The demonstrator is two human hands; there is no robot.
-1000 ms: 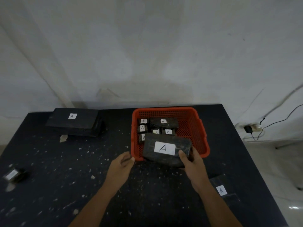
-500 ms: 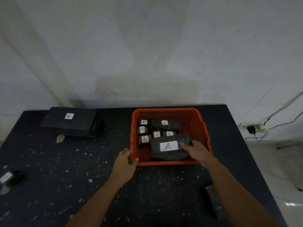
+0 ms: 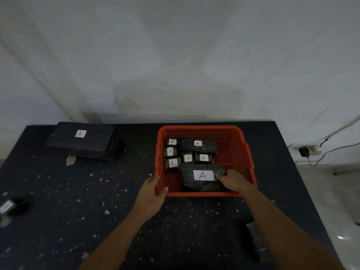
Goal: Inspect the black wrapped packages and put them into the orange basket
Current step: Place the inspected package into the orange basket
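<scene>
The orange basket (image 3: 202, 129) stands on the dark table, right of centre. Several small black wrapped packages with white "A" labels lie inside it, plus a longer package (image 3: 198, 145) at the back. A large black package (image 3: 202, 177) with an "A" label lies in the basket's near half. My right hand (image 3: 232, 181) rests on its right end, fingers curled over it. My left hand (image 3: 153, 191) grips the basket's near left corner.
A big flat black package (image 3: 81, 137) with an "A" label lies on a stack at the table's back left. A small package (image 3: 7, 206) sits at the left edge, another (image 3: 256, 240) by the near right edge under my forearm. White specks cover the table (image 3: 78, 191).
The large package went from above the basket's near rim down into the basket with my right hand. My left hand moved from the package's left end to the basket's corner.
</scene>
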